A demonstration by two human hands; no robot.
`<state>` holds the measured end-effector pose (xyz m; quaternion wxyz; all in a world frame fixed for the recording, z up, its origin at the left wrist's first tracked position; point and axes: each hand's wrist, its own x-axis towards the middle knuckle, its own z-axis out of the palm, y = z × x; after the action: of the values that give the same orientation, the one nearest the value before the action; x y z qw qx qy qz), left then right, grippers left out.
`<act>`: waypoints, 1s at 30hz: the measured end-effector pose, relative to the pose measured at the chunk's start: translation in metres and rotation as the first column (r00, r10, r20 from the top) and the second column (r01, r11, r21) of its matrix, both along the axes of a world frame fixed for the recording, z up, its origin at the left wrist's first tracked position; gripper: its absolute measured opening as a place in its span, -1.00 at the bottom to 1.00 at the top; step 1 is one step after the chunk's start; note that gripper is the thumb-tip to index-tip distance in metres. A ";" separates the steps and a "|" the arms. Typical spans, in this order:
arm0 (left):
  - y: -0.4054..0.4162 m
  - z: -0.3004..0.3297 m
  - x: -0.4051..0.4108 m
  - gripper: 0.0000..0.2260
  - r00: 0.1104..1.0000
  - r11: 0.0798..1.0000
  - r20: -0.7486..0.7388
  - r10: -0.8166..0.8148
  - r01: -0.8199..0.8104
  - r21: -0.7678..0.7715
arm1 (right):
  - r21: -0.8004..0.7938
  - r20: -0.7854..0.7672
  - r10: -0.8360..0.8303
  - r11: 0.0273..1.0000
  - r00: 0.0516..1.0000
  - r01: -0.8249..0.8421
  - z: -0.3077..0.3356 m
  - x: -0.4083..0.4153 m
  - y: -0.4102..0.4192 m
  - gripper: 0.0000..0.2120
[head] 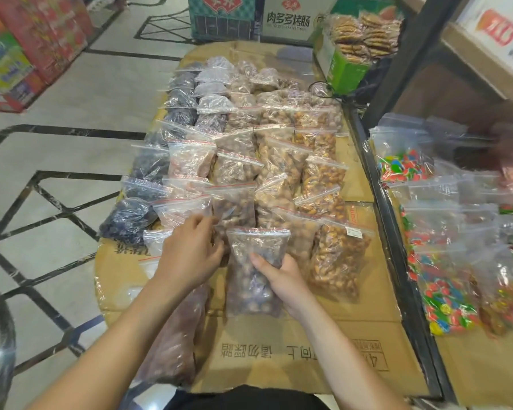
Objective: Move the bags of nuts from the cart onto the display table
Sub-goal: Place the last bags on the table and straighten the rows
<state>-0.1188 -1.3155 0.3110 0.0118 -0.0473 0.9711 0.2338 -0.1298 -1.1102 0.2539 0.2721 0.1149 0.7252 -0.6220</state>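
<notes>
A: What is the right hand (282, 276) doing?

B: It grasps a zip bag of brown nuts (253, 270), thumb across the front and fingers curled behind, about halfway up the bag. Holding it at the middle probably keeps the loose nuts from slumping to one end while it is set down.

A: And the left hand (190, 250)?

B: It sits at nine o'clock of that bag, fingers bent into the bags of the row just beyond. I judge it is parting or steadying them to make a slot; whether it pinches one, I cannot tell.

A: So where is the bag now?

B: Over the near middle of the bench (279, 344), which is covered in flattened cardboard. Its sealed top leans toward twelve o'clock against the row ahead, like roof tiles. That overlap likely lets every seal and its contents show to a shopper.

A: Is there an order to the rows?

B: By kind, it seems. Dark dried fruit bags (148, 184) run along the nine o'clock edge, pale nuts in the middle, and golden coated nuts (335, 255) at three o'clock of the held bag. It goes into a brown-nut column.

A: Anything beyond?

B: At three o'clock, past a black rail, bags of coloured candy (444, 294). At one o'clock, a green box topped with packed biscuits (365, 34).
</notes>
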 end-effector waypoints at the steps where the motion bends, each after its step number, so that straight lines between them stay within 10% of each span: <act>1: -0.005 0.000 0.004 -0.61 1.000 1.000 -0.023 -0.020 0.020 -0.019 | 0.015 0.019 0.014 1.000 1.000 -0.014 -0.004 -0.003 -0.012 -0.05; 6: -0.031 0.006 0.014 -0.65 0.998 0.999 -0.055 -0.029 0.028 -0.018 | 0.031 0.002 -0.060 0.998 0.998 0.060 -0.002 -0.005 -0.060 0.17; 10: -0.045 0.006 0.014 -0.61 0.998 0.998 -0.016 -0.056 0.056 -0.016 | 0.290 -0.157 -0.150 0.938 0.976 0.191 0.000 0.005 -0.079 -0.02; 15: -0.044 0.003 0.008 -0.61 0.997 0.996 0.031 -0.075 0.076 -0.052 | 0.418 -0.219 -0.025 0.901 0.975 0.117 0.009 0.011 -0.077 0.09; 23: -0.026 0.002 -0.015 -0.54 0.998 0.987 0.028 -0.059 0.063 -0.149 | 0.531 -0.369 0.244 0.847 0.897 -0.013 0.047 0.007 -0.042 -0.38; 30: -0.006 0.015 -0.046 -0.57 0.998 0.991 -0.031 -0.047 0.043 -0.123 | 0.674 -0.442 0.445 0.738 0.779 -0.039 0.065 -0.023 -0.020 -0.42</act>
<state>-0.1644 -1.3216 0.3260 -0.0024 -0.0223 0.9845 0.1742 -0.1530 -1.1299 0.3193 0.0673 -0.0953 0.9458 -0.3030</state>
